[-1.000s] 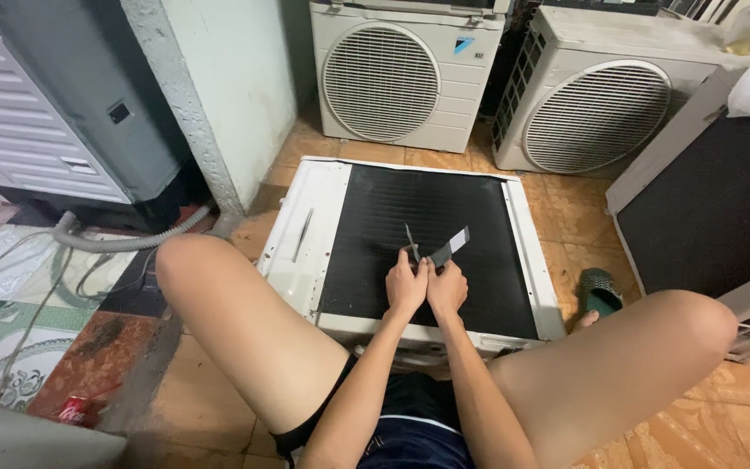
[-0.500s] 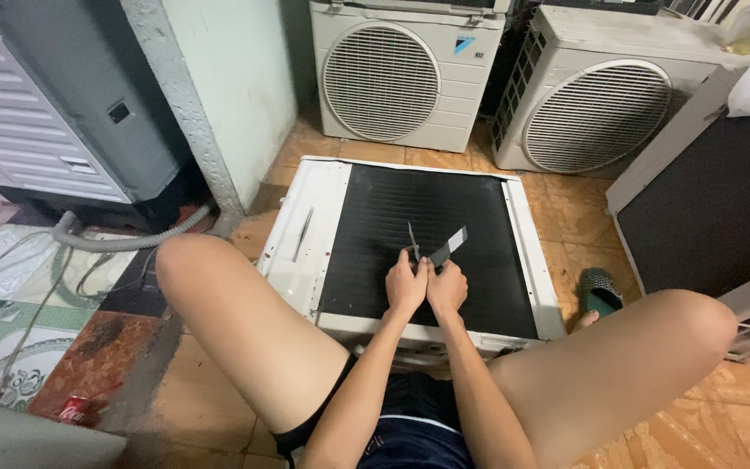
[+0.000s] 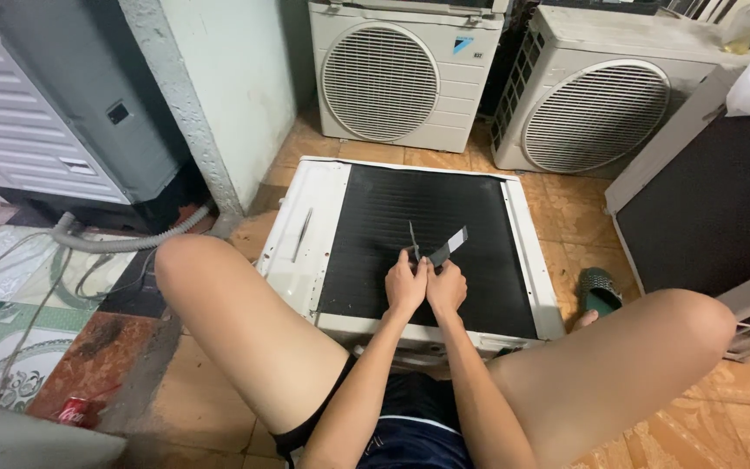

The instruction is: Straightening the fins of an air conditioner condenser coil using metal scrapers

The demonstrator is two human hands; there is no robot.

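Both hands — left hand (image 3: 405, 287), right hand (image 3: 446, 287) — close their fingers on a small grey-and-white fin comb (image 3: 443, 250) just above the fingertips, mid-stroke over the black finned condenser coil (image 3: 410, 208); next calls for steady, fin-aligned pulls.

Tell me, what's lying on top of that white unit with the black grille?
On the white unit, both hands, left hand and right hand, hold thin metal tools. A slim rod lies on its left edge. Underneath is hidden.
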